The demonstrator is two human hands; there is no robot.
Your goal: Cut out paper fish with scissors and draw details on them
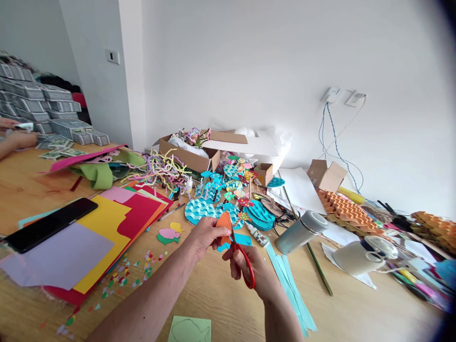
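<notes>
Pinching orange paper (224, 221) between thumb and fingers, left hand (207, 234) at center of frame; right hand (249, 266) just right of it, fingers curled through handles of red scissors (245, 266), blades at paper's edge. Green sheet with fish outline (189, 329) at bottom center. Black phone (52, 224) on colored paper stack (107, 223), left. Gray bottle (301, 232) and white kettle (363, 255) at right.
</notes>
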